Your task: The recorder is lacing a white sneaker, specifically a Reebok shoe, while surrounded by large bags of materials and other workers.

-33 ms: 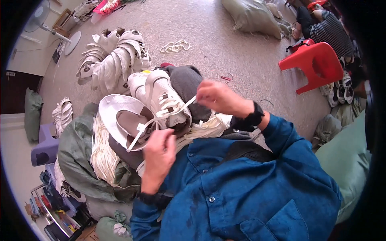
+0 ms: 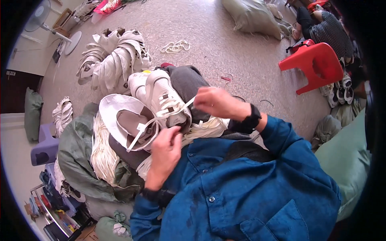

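Observation:
A white sneaker (image 2: 164, 91) lies on my lap with its toe pointing away. White lace runs through its eyelets, and one loose end (image 2: 188, 103) stretches up to my right hand (image 2: 219, 103), whose fingers are pinched on it. My left hand (image 2: 164, 154) is at the sneaker's near end, with fingers curled and fingertips partly hidden; what they hold, if anything, I cannot make out. To the left, another pale shoe (image 2: 110, 105) lies with its opening up, and a white lace strip crosses it. Bundles of white laces (image 2: 103, 154) hang beside it.
Rows of nested white shoe uppers (image 2: 114, 60) lie on the floor ahead, near a loose lace (image 2: 175, 46). A red stool (image 2: 315, 64) stands at right, close to a person in a striped top (image 2: 331, 36). Stuffed sacks (image 2: 255, 18), a purple stool (image 2: 45, 146) and a fan (image 2: 38, 18) surround the area.
My right hand has shifted slightly down and left, still on the lace. My left hand has moved a little right and up, closer to the sneaker's near end.

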A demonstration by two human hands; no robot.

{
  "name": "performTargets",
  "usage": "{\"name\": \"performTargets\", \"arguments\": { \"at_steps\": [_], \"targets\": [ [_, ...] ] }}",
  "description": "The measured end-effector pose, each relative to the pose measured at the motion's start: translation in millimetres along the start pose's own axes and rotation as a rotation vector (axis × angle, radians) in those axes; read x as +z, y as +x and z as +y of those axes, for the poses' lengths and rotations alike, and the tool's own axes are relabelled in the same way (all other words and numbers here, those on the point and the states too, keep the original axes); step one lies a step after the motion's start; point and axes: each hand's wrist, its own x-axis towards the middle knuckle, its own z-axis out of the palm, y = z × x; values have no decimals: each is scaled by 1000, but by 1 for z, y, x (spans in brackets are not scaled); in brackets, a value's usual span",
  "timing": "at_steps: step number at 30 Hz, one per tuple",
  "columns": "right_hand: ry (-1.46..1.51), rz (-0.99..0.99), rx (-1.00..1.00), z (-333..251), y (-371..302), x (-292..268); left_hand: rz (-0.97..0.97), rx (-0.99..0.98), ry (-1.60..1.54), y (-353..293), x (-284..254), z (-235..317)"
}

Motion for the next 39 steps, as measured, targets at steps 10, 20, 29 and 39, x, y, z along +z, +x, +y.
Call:
{"name": "performTargets", "arguments": {
  "at_steps": [10,20,29,39],
  "targets": [
    [-140,101,11,8,1,38,23,-119,-188,28,54,-43],
    [-211,81,-56,4,4,43,164,-81,-96,35,61,-47],
    [-28,67,9,5,3,34,185,-81,-57,35,59,-44],
    [-56,202,-21,12,2,51,202,38,107,43,63,-45]
  ]
}}
